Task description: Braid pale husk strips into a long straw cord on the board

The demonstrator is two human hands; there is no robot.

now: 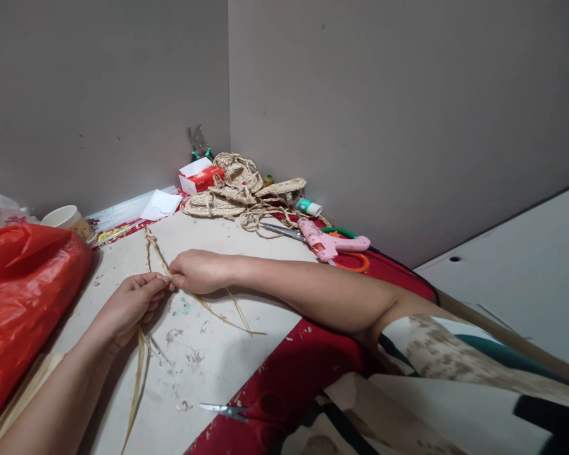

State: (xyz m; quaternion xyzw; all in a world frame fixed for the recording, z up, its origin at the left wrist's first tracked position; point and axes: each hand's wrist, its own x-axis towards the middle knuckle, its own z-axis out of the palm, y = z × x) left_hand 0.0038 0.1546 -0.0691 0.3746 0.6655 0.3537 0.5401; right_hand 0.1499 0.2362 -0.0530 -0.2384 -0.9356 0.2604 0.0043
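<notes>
Your left forearm [57,392] slants in from near left, beside the red bag [33,297]. Left hand [135,300]: palm turned right, fingertips pinching straw strands [136,385], likely to stop the braid [158,251] loosening; its folded end lies far on the tabletop [218,354]. Right hand [196,270]: curled around the braid, knuckles up, meeting your left fingertips. Small scissors [232,411], near, and glue gun [327,242], far right, presumably parked within reach.

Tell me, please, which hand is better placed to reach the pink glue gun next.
Probably the right hand: it is nearer the pink glue gun, while the left hand is farther off. Both hold the braided strand.
</notes>
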